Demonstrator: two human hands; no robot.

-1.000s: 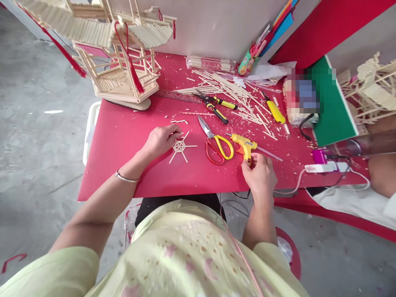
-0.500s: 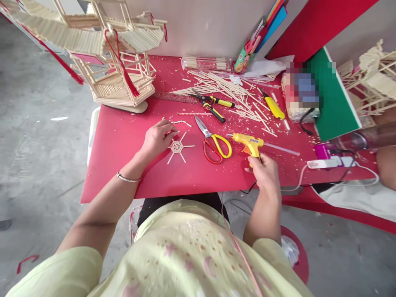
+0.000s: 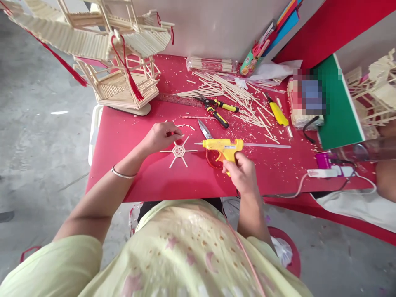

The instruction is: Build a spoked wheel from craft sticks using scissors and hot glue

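My right hand (image 3: pixel 243 171) is wrapped round the handle of a yellow hot glue gun (image 3: pixel 222 145), lifted over the scissors (image 3: pixel 204 129), with its nozzle pointing left and a clear glue stick (image 3: pixel 269 145) out of its back. Just above a star-shaped piece made of small wooden sticks (image 3: pixel 179 151), my left hand (image 3: pixel 161 136) is closed in a pinch. A short wooden stick piece (image 3: pixel 182 135) shows at its fingertips, mostly hidden. The star lies flat on the red table (image 3: pixel 148 181). Several cut stick bits (image 3: pixel 187 126) lie behind it.
A stick-built pavilion model (image 3: pixel 123 88) with red tassels stands at the back left. Pliers (image 3: pixel 216 111), a yellow utility knife (image 3: pixel 278 113) and loose sticks (image 3: pixel 222 86) lie farther back. A power strip (image 3: pixel 324 172) and another person's arm (image 3: pixel 385 177) are at the right.
My right hand has brought the glue gun leftward, closer to the star and over the scissors. My left hand has stayed pinched by the star, whose left arm is now uncovered.
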